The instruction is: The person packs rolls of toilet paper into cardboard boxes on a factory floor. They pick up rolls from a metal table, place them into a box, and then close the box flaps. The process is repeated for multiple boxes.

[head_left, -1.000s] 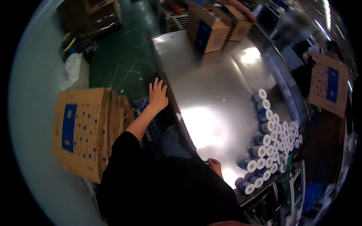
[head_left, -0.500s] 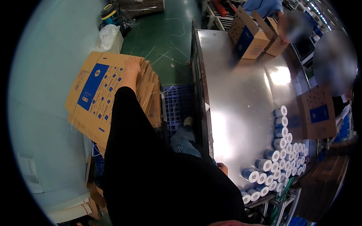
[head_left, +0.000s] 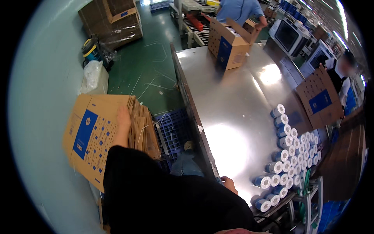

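To my left, a stack of flattened cardboard cartons leans upright. My left hand is closed on the right edge of the front flattened carton, brown with a blue panel; its thumb is hidden. The far left edge of that carton is blurred. By the near left edge of the metal table, my right hand has its fingers curled; what they hold, if anything, is hidden. Right of it, many white-ended rolls in blue-and-white wrap lie on their sides in rows.
A blue plastic pallet lies beside the stack. At the table's far end a person in blue handles an open carton. On the right, another person holds a carton. A white bin stands beyond the stack.
My view has shifted, so the table and stack sit lower in it. The front carton has moved slightly with my left hand. On the right, the other person's carton has tilted.
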Demonstrator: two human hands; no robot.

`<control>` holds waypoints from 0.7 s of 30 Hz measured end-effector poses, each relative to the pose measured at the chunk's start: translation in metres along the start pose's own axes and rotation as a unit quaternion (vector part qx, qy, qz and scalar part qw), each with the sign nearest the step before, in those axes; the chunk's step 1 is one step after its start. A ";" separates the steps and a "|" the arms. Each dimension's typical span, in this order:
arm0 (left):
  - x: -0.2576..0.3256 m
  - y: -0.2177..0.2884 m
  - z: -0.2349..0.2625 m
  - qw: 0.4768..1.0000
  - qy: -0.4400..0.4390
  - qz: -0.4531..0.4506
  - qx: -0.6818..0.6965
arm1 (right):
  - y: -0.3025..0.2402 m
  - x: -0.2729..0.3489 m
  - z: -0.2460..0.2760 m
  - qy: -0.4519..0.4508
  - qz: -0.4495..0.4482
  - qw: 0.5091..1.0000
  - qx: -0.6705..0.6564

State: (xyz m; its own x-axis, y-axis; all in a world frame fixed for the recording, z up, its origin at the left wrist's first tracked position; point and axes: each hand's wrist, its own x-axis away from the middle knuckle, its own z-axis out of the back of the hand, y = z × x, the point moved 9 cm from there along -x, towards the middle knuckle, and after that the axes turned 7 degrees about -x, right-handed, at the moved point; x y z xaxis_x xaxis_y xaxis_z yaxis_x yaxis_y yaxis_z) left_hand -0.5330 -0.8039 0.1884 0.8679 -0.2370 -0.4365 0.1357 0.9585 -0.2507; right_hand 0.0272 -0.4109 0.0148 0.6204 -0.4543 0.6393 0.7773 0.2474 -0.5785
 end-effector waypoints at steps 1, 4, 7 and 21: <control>0.010 -0.017 0.001 0.998 -0.035 0.049 -0.002 | 0.004 -0.003 -0.001 -0.005 -0.003 1.000 -0.015; -0.012 -0.061 0.009 0.991 -0.112 0.050 -0.048 | 0.009 -0.007 -0.001 -0.004 0.061 0.997 -0.038; -0.038 -0.047 0.114 0.996 0.011 -0.002 -0.085 | 0.023 -0.015 0.018 0.038 0.077 0.993 -0.084; 0.093 0.152 0.536 0.788 0.144 -0.489 0.345 | -0.194 0.152 0.239 0.370 0.407 0.835 0.028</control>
State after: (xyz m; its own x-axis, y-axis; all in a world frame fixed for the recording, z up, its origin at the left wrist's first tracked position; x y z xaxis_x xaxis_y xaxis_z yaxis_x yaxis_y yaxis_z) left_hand -0.1752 -0.5952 0.5729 0.0557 -0.8470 -0.5286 0.9863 0.1289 -0.1026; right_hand -0.0049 -0.3230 0.3455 0.7273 -0.5157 -0.4529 0.1466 0.7613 -0.6316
